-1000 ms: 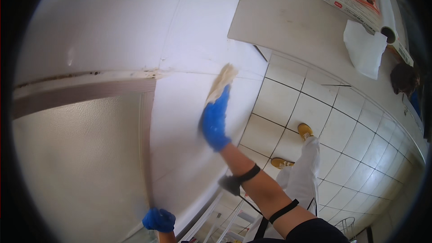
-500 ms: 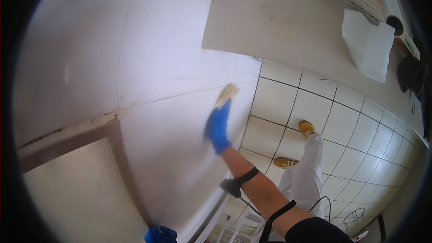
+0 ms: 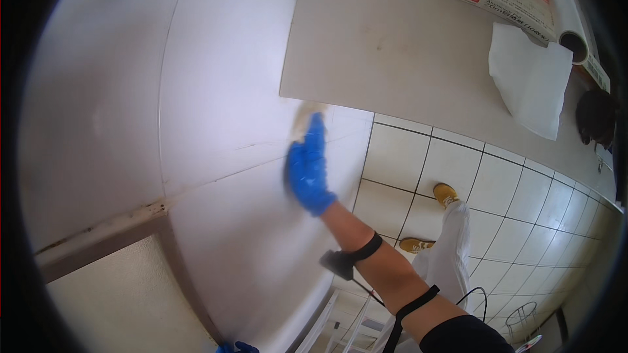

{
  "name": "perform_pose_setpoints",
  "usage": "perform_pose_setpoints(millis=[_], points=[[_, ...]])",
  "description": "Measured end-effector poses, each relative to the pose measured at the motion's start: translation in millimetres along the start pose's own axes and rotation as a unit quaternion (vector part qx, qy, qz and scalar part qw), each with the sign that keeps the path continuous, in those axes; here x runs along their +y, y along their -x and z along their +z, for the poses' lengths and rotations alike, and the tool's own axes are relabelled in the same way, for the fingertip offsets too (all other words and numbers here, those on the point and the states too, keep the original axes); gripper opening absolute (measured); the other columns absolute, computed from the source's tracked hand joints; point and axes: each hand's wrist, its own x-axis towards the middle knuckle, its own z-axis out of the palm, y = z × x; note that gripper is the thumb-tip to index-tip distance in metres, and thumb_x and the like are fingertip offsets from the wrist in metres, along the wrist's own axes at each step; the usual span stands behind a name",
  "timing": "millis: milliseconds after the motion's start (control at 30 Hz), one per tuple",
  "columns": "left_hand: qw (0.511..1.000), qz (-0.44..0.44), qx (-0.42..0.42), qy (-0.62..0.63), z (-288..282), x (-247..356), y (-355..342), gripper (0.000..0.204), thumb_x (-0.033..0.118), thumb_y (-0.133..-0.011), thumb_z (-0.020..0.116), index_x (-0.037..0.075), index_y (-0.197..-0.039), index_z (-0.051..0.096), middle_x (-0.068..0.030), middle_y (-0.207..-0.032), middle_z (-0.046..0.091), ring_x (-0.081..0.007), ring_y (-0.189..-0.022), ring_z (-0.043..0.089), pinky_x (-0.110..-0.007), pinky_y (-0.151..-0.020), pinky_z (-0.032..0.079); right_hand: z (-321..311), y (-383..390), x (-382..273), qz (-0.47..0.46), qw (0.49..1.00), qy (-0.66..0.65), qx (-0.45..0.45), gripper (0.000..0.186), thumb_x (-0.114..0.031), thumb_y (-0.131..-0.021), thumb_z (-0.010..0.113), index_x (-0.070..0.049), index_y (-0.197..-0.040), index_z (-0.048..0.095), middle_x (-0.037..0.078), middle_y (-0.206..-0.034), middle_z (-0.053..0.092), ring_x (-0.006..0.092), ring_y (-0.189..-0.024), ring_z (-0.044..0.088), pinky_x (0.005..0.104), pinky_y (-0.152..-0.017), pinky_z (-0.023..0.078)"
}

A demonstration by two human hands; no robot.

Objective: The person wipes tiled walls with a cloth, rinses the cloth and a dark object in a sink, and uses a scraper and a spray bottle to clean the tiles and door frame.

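Observation:
In a blue glove, my right hand (image 3: 309, 173) presses a beige cloth or sponge (image 3: 305, 121) against the white tiled wall (image 3: 222, 91). The wiping piece is slightly blurred, so its exact kind is unclear. It lies just below the corner of the grey tabletop (image 3: 386, 39), with my gloved fingers over its lower part. At the bottom edge, only a sliver of my blue-gloved left hand (image 3: 239, 348) shows beside the brown frame (image 3: 190, 274) of a frosted pane; its fingers are mostly cut off.
Boxes (image 3: 500, 0), a white roll (image 3: 568, 19) and a white sheet (image 3: 530, 78) lie on the tabletop. A white metal ladder (image 3: 337, 327) stands below me. On the tiled floor are my yellow shoes (image 3: 445, 193), with a wire stool (image 3: 521, 317) farther right.
My right hand has slid up and left along the wall with the beige piece, closer to the tabletop corner. The view has shifted a little, and less of my left hand shows.

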Motion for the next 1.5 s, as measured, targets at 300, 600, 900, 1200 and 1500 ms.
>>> perform_pose_setpoints(millis=[300, 600, 900, 1200, 1500], points=[[0.948, 0.227, -0.111, -0.194, -27.9, 0.8, -30.6, 0.032, 0.025, -0.077, 0.061, 0.000, -0.095, 0.052, -0.0121, -0.081, 0.052, -0.0280, -0.072, 0.049, -0.039, -0.063, 0.036, -6.6, -35.5, -4.4, -0.015, 1.000, 0.010, 0.015, 0.058, -0.018, -0.090, 0.046, 0.007, -0.136, 0.022, 0.025, -0.141, 0.024, 0.0396, -0.131, 0.023, 0.0447, -0.108, 0.017], [0.999, -0.047, -0.019, 0.019, 0.0, 8.8, 1.9, 0.035, 0.029, -0.078, 0.060, -0.001, -0.094, 0.052, -0.0117, -0.082, 0.054, -0.0277, -0.066, 0.050, -0.038, -0.060, 0.037, -6.4, -12.6, 5.8, 0.020, 1.000, 0.019, 0.015, 0.058, -0.018, -0.091, 0.047, 0.006, -0.136, 0.021, 0.026, -0.141, 0.024, 0.0409, -0.131, 0.022, 0.0415, -0.108, 0.019], [0.999, -0.016, 0.003, 0.041, -13.8, -0.8, 7.9, 0.039, 0.036, -0.077, 0.061, 0.003, -0.097, 0.053, -0.0109, -0.084, 0.053, -0.0262, -0.068, 0.049, -0.038, -0.059, 0.037, -15.7, 21.0, 79.0, 0.162, 0.986, 0.038, 0.027, 0.059, -0.025, -0.095, 0.038, 0.007, -0.138, 0.013, 0.022, -0.145, 0.017, 0.0315, -0.135, 0.016, 0.0356, -0.110, 0.013], [0.998, -0.043, -0.028, 0.030, -9.6, -5.0, 38.5, 0.047, 0.032, -0.076, 0.060, 0.002, -0.111, 0.049, -0.0146, -0.102, 0.048, -0.0307, -0.090, 0.046, -0.041, -0.074, 0.036, -3.6, 142.2, -97.6, -0.042, 0.969, 0.100, -0.223, 0.060, -0.010, -0.084, 0.054, 0.001, -0.136, 0.028, 0.022, -0.140, 0.027, 0.0437, -0.127, 0.027, 0.0448, -0.105, 0.025], [0.999, -0.032, 0.013, -0.029, -42.1, 6.7, -22.0, 0.039, 0.037, -0.077, 0.062, 0.006, -0.101, 0.058, -0.0063, -0.093, 0.060, -0.0244, -0.073, 0.056, -0.038, -0.064, 0.044, -233.2, 148.7, -70.8, 0.150, 0.905, 0.166, -0.362, 0.043, -0.010, -0.088, 0.047, -0.011, -0.130, 0.041, 0.017, -0.126, 0.045, 0.0334, -0.112, 0.046, 0.0381, -0.094, 0.039]])
